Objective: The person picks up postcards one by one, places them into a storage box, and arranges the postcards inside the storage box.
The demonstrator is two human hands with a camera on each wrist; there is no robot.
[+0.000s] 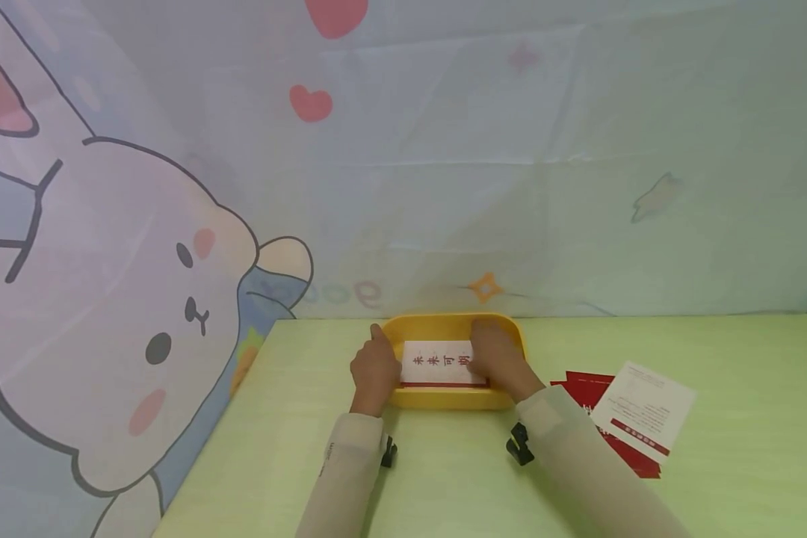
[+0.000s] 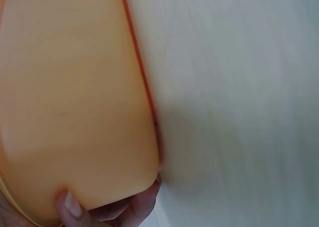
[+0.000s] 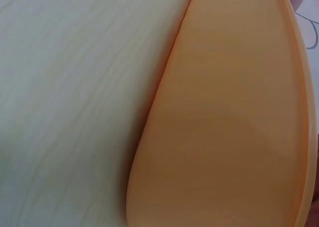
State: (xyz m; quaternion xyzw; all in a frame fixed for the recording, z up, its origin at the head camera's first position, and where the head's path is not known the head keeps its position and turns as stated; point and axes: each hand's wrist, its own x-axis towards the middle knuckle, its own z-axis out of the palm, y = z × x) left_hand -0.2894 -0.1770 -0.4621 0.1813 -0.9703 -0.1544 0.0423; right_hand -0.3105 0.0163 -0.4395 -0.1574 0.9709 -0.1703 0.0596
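A yellow plastic bin [image 1: 444,400] sits at the back edge of the table. My left hand [image 1: 376,371] grips its left end; in the left wrist view the thumb [image 2: 72,207] presses on the bin's outer wall and fingers curl below its end. Inside the bin lies a white card [image 1: 437,362] with red characters, red edges showing under it. My right hand [image 1: 501,359] reaches over the right rim and holds the card's right end, its fingertips partly hidden. The right wrist view is mostly the bin's outer wall [image 3: 219,112].
To the right of the bin, red cards [image 1: 585,385] lie fanned on the light green table [image 1: 444,478], with a white printed card [image 1: 645,411] overlapping them. Behind the table hangs a cloth backdrop [image 1: 444,187] with a cartoon rabbit and hearts.
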